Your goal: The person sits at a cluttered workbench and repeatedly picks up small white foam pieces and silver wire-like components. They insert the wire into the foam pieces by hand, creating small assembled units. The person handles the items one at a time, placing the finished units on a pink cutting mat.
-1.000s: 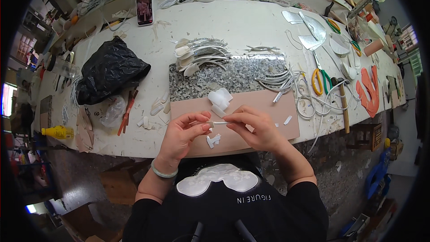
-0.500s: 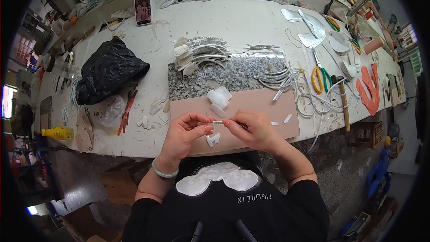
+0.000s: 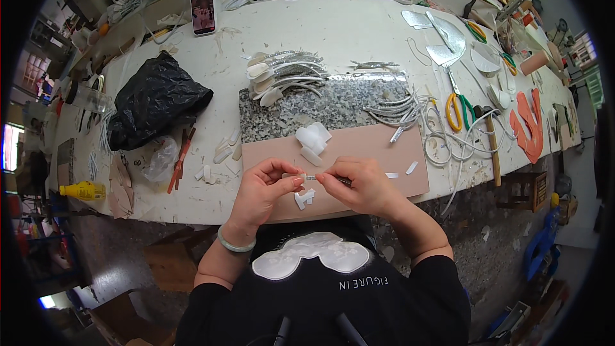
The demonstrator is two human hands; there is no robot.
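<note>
Small white strip (image 3: 309, 178), pinched at both ends and held level just above the near edge of a pink board (image 3: 359, 147). Left hand (image 3: 261, 192) closed on the strip's left end with thumb and fingertips, a green bangle (image 3: 234, 245) at the wrist. Right hand (image 3: 360, 184) closed on the right end, fingers curled tight. Directly beneath, small white scraps (image 3: 303, 199) lying on the board. Further back on the board, a loose heap of white pieces (image 3: 312, 138). Behind that, a speckled grey stone slab (image 3: 301, 104). To the left on the white table (image 3: 333, 29), a crumpled black plastic bag (image 3: 154, 100). To the right, yellow-handled scissors (image 3: 453, 110) among white cords.
</note>
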